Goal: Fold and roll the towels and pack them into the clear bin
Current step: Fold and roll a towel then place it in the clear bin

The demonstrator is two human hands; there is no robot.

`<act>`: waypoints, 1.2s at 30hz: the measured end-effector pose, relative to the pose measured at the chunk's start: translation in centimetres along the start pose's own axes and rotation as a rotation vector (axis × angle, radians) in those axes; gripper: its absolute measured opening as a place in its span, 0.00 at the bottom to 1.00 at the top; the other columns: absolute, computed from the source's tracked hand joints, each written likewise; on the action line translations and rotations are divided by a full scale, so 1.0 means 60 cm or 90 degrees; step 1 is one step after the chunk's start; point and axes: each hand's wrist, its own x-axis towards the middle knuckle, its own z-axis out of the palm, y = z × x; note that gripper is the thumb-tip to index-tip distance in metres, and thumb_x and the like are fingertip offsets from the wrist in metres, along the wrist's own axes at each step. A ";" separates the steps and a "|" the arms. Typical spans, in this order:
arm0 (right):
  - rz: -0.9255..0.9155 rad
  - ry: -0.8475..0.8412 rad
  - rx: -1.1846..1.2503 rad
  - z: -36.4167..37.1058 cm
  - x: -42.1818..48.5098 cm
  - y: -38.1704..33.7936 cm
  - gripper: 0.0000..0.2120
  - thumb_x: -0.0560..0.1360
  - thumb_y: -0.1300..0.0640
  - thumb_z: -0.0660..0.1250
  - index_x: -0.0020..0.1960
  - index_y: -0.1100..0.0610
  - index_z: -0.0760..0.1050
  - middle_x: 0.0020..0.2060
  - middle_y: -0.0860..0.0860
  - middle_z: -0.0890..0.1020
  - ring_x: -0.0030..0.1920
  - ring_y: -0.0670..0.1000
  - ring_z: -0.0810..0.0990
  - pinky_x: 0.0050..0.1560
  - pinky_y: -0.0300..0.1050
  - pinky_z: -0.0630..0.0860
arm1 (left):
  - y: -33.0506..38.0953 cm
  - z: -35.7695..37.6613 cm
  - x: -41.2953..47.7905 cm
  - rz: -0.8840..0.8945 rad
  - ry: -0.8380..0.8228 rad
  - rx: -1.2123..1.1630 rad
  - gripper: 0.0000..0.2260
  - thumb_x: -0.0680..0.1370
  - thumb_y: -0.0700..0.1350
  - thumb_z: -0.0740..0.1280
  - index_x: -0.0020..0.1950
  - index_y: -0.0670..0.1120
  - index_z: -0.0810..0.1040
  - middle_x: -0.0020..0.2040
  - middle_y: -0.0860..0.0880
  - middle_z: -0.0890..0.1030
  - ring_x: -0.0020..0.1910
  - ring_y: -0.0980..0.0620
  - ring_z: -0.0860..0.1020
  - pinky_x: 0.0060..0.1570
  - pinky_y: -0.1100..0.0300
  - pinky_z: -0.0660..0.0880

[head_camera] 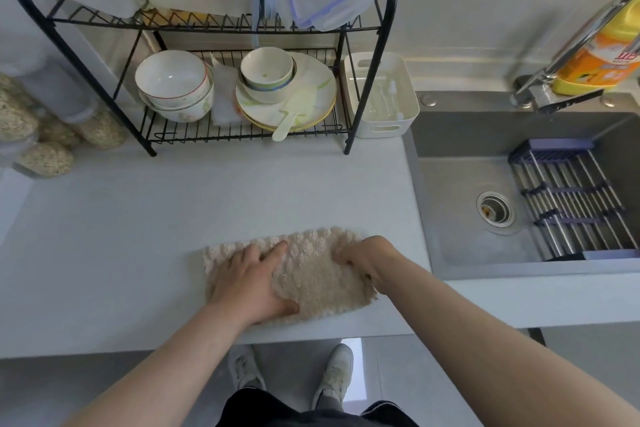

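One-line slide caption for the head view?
Left hand presses a beige towel flat on the counter; right hand grips its right edge, sink alongside.

Bare forearms; dark lower garment; pale lace-up sneakers.

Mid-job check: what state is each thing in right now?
Beige nubby cloth towel: lying flat on the grey counter, not rolled.
Left hand: fingers straight, pressing the towel.
Right hand: fingers curled, gripping the towel's right edge.
Chrome faucet: no water running.
Dark grey sink: holds no standing water.
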 end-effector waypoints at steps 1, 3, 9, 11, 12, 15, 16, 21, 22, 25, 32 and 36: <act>0.002 -0.025 0.014 -0.001 0.001 0.002 0.07 0.69 0.60 0.70 0.43 0.58 0.72 0.35 0.53 0.74 0.30 0.51 0.69 0.27 0.39 0.67 | 0.004 0.000 0.005 0.002 -0.004 0.003 0.51 0.58 0.74 0.67 0.76 0.64 0.47 0.65 0.51 0.65 0.66 0.46 0.65 0.66 0.50 0.65; -0.006 -0.024 0.044 -0.014 0.001 0.006 0.06 0.69 0.60 0.67 0.45 0.59 0.74 0.36 0.54 0.75 0.31 0.53 0.71 0.29 0.38 0.67 | 0.022 -0.004 0.022 0.017 0.004 0.012 0.51 0.58 0.74 0.67 0.76 0.64 0.48 0.67 0.50 0.65 0.67 0.45 0.65 0.67 0.49 0.64; -0.140 0.176 0.114 -0.101 0.016 0.006 0.13 0.69 0.62 0.67 0.52 0.54 0.71 0.44 0.52 0.80 0.40 0.53 0.80 0.38 0.47 0.80 | 0.116 -0.029 0.105 0.105 -0.010 -0.006 0.49 0.59 0.71 0.68 0.76 0.62 0.51 0.70 0.47 0.63 0.70 0.42 0.63 0.70 0.48 0.60; -0.202 0.195 0.085 -0.117 0.001 -0.004 0.21 0.70 0.62 0.66 0.61 0.50 0.69 0.43 0.46 0.79 0.41 0.48 0.80 0.37 0.44 0.79 | 0.112 -0.042 0.109 0.137 0.052 -0.016 0.45 0.63 0.72 0.63 0.76 0.61 0.52 0.67 0.49 0.66 0.68 0.44 0.65 0.69 0.50 0.60; -0.234 0.195 0.065 -0.120 -0.006 -0.010 0.24 0.70 0.62 0.65 0.65 0.49 0.68 0.44 0.46 0.79 0.42 0.48 0.80 0.38 0.45 0.80 | 0.091 -0.046 0.103 0.150 0.114 -0.036 0.41 0.65 0.71 0.61 0.76 0.60 0.56 0.65 0.49 0.68 0.65 0.45 0.67 0.67 0.51 0.62; -0.310 0.175 0.011 -0.112 -0.027 -0.029 0.27 0.70 0.61 0.61 0.68 0.48 0.64 0.45 0.50 0.81 0.44 0.54 0.82 0.43 0.52 0.81 | -0.032 -0.038 0.088 0.143 0.304 -0.039 0.36 0.68 0.68 0.56 0.72 0.50 0.69 0.64 0.46 0.74 0.63 0.41 0.72 0.63 0.48 0.65; -0.331 0.168 -0.023 -0.102 -0.032 -0.034 0.27 0.70 0.61 0.60 0.68 0.47 0.63 0.44 0.50 0.81 0.43 0.54 0.81 0.42 0.51 0.80 | -0.084 -0.032 0.083 0.100 0.308 -0.007 0.37 0.69 0.67 0.55 0.72 0.49 0.69 0.68 0.43 0.72 0.67 0.40 0.69 0.66 0.47 0.62; -0.405 0.125 -0.185 -0.011 -0.044 -0.072 0.31 0.73 0.59 0.61 0.74 0.47 0.56 0.50 0.51 0.79 0.49 0.55 0.79 0.46 0.46 0.76 | -0.225 0.013 0.061 -0.040 0.183 0.055 0.42 0.68 0.73 0.47 0.79 0.55 0.53 0.80 0.48 0.49 0.78 0.45 0.45 0.71 0.53 0.32; -0.410 0.102 -0.195 0.013 -0.041 -0.080 0.32 0.74 0.58 0.62 0.75 0.47 0.54 0.52 0.51 0.78 0.50 0.55 0.79 0.47 0.46 0.76 | -0.227 0.017 0.061 -0.040 0.186 0.066 0.42 0.68 0.73 0.47 0.79 0.55 0.52 0.80 0.49 0.48 0.78 0.45 0.44 0.70 0.55 0.29; -0.396 0.024 -0.236 0.078 -0.035 -0.092 0.36 0.73 0.50 0.66 0.76 0.48 0.51 0.54 0.48 0.75 0.56 0.55 0.78 0.55 0.49 0.76 | -0.225 0.018 0.063 -0.039 0.199 0.065 0.42 0.68 0.74 0.47 0.78 0.57 0.51 0.80 0.50 0.48 0.78 0.46 0.44 0.70 0.55 0.29; -0.397 0.013 -0.180 0.082 -0.031 -0.064 0.23 0.76 0.48 0.64 0.70 0.47 0.66 0.57 0.46 0.78 0.52 0.49 0.80 0.54 0.49 0.78 | -0.233 0.021 0.063 -0.036 0.230 0.046 0.41 0.67 0.74 0.51 0.77 0.58 0.56 0.79 0.51 0.53 0.78 0.46 0.49 0.73 0.49 0.38; -0.205 0.245 -0.226 0.040 -0.019 -0.038 0.20 0.74 0.41 0.63 0.56 0.56 0.75 0.47 0.49 0.81 0.44 0.51 0.80 0.40 0.42 0.73 | -0.234 0.023 0.060 -0.038 0.235 0.041 0.41 0.68 0.74 0.50 0.77 0.59 0.54 0.80 0.52 0.51 0.78 0.47 0.47 0.74 0.49 0.39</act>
